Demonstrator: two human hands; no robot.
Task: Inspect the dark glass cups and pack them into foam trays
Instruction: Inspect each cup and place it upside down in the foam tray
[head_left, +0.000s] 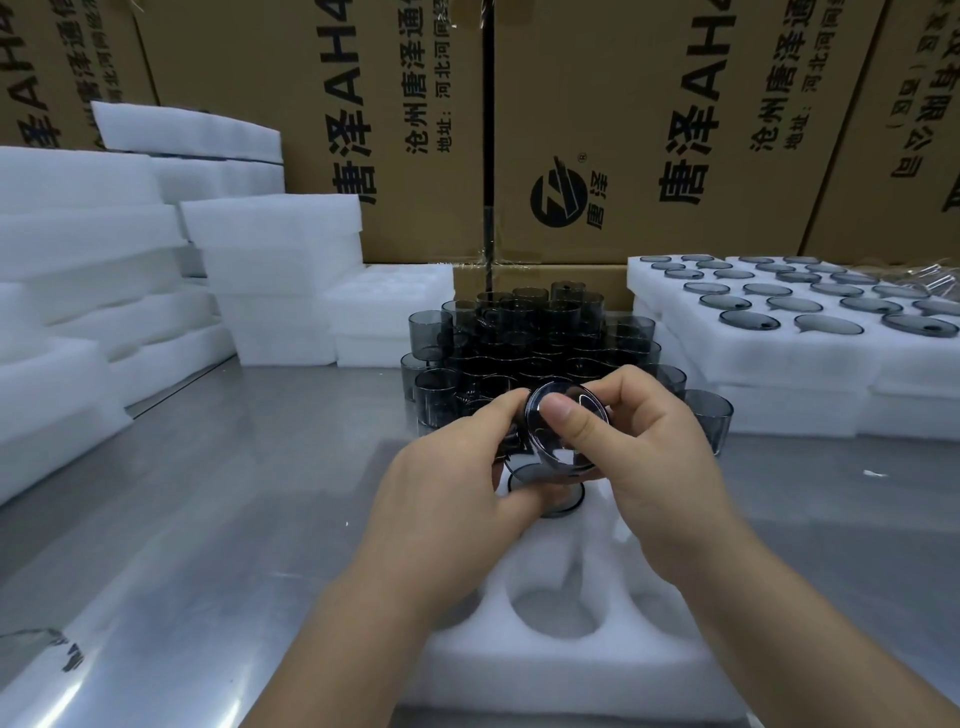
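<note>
Both my hands hold one dark glass cup (563, 444) tilted on its side above a white foam tray (566, 660). My left hand (447, 483) grips its left side. My right hand (644, 457) grips the right side, with the thumb pressed on the cup's face. Just below the held cup, another dark cup (550, 491) sits in a far pocket of the tray. The near pockets of the tray show no cups. Behind my hands stands a stacked heap of dark glass cups (535, 338).
Filled foam trays (789, 332) with several cups are stacked at the right. Stacks of white foam trays (275, 270) stand at the left and back left. Cardboard boxes (623, 130) wall off the back. The steel table (197, 519) lies around the tray.
</note>
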